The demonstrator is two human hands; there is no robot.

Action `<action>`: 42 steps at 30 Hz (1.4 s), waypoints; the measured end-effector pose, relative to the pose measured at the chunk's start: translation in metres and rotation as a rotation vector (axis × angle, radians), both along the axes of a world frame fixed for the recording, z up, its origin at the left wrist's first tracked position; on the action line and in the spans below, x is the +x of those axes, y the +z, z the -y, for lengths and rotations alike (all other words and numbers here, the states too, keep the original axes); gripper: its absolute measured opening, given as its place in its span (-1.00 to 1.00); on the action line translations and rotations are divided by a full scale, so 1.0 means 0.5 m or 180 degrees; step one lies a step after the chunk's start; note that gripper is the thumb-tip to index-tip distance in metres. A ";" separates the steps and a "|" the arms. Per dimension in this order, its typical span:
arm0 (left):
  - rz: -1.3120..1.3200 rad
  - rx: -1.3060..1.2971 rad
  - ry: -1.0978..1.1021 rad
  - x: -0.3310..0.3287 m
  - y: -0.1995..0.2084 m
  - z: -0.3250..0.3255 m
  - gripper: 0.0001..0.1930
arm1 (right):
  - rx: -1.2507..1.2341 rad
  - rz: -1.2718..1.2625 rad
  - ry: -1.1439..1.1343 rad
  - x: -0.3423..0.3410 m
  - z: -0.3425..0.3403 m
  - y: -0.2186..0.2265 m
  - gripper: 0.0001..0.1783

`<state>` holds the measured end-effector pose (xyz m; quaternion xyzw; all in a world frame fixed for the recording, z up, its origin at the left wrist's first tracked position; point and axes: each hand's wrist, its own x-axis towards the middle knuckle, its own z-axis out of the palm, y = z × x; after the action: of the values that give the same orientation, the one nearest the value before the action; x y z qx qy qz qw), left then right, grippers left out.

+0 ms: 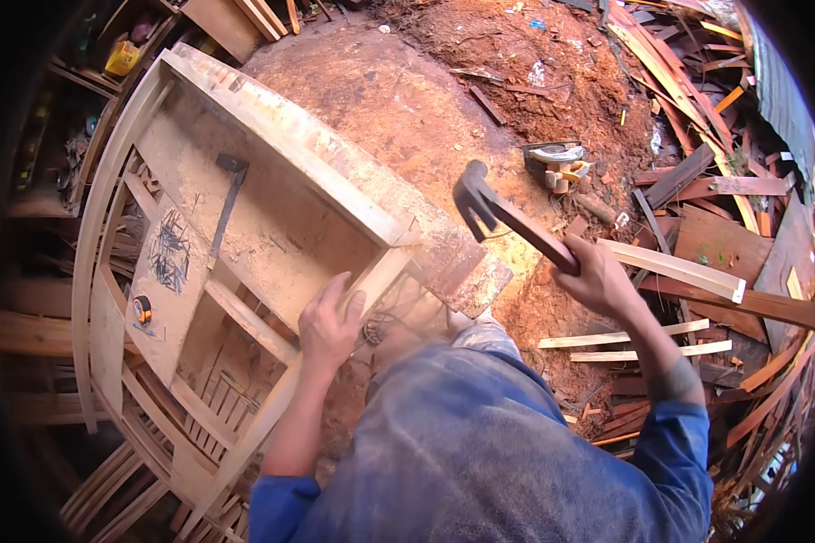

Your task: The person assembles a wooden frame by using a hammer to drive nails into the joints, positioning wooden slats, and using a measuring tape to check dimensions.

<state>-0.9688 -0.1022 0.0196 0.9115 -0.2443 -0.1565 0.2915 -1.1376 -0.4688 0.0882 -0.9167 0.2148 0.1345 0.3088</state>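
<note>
My right hand (pixel 598 276) is closed round the wooden handle of a claw hammer (pixel 527 226), raised to the right of the workpiece with its metal head pointing away from me. My left hand (pixel 329 324) grips the near rail of a pale wooden frame (pixel 376 281), fingers over its inner side and thumb on top. Whether a nail sits between those fingers is too small to tell. On the panels within the frame lie a pile of loose nails (pixel 169 252), an orange and black tape measure (pixel 142 310) and a dark tool with a long flat shaft (pixel 226 208).
Sawdust covers the thick wooden bench (pixel 444 235) under the frame. A power tool (pixel 557 163) rests on the reddish ground beyond. Scrap boards (pixel 697 185) heap up at the right, and pale strips (pixel 625 337) lie near my right arm. Slatted wooden pieces (pixel 109 489) stand at lower left.
</note>
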 end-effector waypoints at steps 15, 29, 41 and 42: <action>0.1416 0.0444 -0.0037 0.071 0.028 0.169 -0.57 | -0.0524 0.1227 0.1154 0.203 0.067 -0.237 -0.79; 0.0929 0.0556 -0.3686 0.305 0.014 0.353 -0.60 | -0.0919 0.1108 0.0866 0.111 0.145 -0.233 -0.83; 0.0792 0.0074 -0.3364 0.314 -0.023 0.354 -0.81 | -0.1319 0.1429 0.0895 0.141 0.177 -0.242 -0.75; 0.0770 0.0084 -0.3314 0.316 -0.018 0.353 -0.81 | -0.1293 0.1428 0.0945 0.147 0.178 -0.242 -0.75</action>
<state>-0.8107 -0.2788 0.0105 0.6848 -0.6941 -0.1774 0.1335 -1.0640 -0.5576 -0.0330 -0.9876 0.0280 -0.0726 0.1365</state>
